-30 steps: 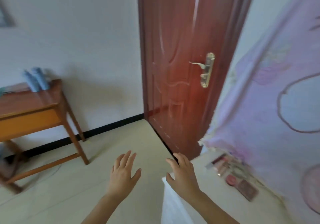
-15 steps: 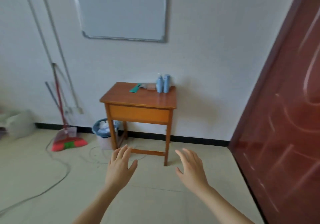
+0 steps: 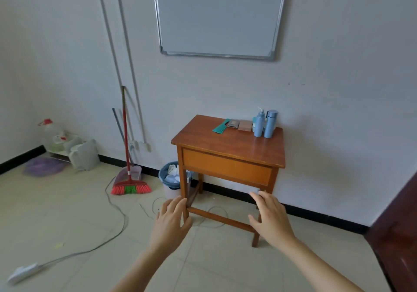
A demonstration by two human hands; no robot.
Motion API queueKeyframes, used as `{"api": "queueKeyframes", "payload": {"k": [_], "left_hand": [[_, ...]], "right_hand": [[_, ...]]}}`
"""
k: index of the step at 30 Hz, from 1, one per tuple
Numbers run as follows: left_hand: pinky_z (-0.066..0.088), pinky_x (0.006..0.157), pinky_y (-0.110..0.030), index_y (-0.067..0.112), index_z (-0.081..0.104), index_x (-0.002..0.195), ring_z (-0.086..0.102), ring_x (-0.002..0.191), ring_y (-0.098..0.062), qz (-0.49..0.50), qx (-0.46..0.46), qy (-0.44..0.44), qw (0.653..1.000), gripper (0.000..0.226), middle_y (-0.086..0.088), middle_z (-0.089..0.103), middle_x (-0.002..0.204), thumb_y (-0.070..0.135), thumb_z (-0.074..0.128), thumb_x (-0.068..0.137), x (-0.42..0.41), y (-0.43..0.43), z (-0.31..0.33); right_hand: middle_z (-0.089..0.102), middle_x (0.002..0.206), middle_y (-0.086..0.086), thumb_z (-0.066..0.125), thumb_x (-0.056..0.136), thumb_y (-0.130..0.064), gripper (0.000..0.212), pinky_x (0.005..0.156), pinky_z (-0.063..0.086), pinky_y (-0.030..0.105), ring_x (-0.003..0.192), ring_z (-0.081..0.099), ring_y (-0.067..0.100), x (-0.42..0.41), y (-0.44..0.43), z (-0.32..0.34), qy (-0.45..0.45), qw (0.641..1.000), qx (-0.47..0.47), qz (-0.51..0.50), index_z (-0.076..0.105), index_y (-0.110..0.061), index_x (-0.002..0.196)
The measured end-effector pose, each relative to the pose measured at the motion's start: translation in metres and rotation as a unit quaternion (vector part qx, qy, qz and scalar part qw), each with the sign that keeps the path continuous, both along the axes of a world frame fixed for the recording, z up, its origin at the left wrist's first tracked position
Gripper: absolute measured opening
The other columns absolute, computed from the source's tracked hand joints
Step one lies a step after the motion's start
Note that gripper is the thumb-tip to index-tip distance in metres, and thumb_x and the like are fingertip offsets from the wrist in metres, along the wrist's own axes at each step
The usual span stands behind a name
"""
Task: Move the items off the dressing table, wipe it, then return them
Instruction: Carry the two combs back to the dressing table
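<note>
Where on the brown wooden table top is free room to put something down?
The wooden table top is bare across its whole front and left part, from the front edge up to the green comb. The back right is crowded: comb, two small flat cases, blue pump bottle and blue capped bottle stand close in a row by the wall.

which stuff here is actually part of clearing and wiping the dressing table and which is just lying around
Part of the job:
dressing table
teal comb
two flat compacts
blue pump bottle
blue flask
left hand and right hand, both empty

Just lying about:
broom and dustpan
waste bin
whiteboard
floor cable
</note>
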State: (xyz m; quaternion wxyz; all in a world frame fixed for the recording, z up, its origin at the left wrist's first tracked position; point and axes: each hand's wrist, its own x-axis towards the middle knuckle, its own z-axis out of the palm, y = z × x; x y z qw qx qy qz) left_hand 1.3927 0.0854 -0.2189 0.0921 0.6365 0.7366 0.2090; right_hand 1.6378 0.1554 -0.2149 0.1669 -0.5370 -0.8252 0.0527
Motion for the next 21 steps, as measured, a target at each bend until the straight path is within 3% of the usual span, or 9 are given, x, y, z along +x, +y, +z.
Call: {"api": "queueKeyframes", "payload": {"k": [8, 15, 21], "left_hand": [[0.016, 0.113, -0.029, 0.024, 0.023, 0.143, 0.014, 0.139, -0.012, 0.062, -0.005, -0.013, 0.998, 0.053, 0.008, 0.025, 0.15, 0.04, 0.039, 0.095, -0.01, 0.116, 0.01], [0.016, 0.114, -0.029, 0.025, 0.02, 0.144, 0.01, 0.139, -0.012, 0.104, -0.093, -0.013, 0.99, 0.056, 0.01, 0.021, 0.151, 0.043, 0.037, 0.094, -0.028, 0.157, -0.032], [0.019, 0.113, -0.032, 0.022, 0.025, 0.143, 0.015, 0.139, -0.015, 0.121, -0.066, -0.023, 0.99, 0.055, 0.006, 0.026, 0.15, 0.041, 0.039, 0.094, -0.073, 0.234, -0.031]], "right_hand": [[0.03, 0.145, 0.001, 0.05, 0.091, -0.035, 0.058, 0.11, 0.026, 0.032, 0.137, 0.023, 0.016, -0.014, 0.135, 0.002, 0.013, 0.998, -0.038, 0.037, 0.026, -0.021, 0.142], [0.023, 0.146, -0.003, 0.044, 0.093, -0.037, 0.057, 0.108, 0.025, 0.029, 0.137, 0.018, 0.013, -0.046, 0.198, -0.033, -0.033, 0.988, -0.126, 0.079, 0.018, -0.026, 0.143], [0.027, 0.145, -0.003, 0.045, 0.093, -0.037, 0.057, 0.109, 0.026, 0.03, 0.136, 0.021, 0.014, -0.079, 0.266, -0.032, -0.032, 0.99, -0.113, 0.072, 0.019, -0.024, 0.143]]}}
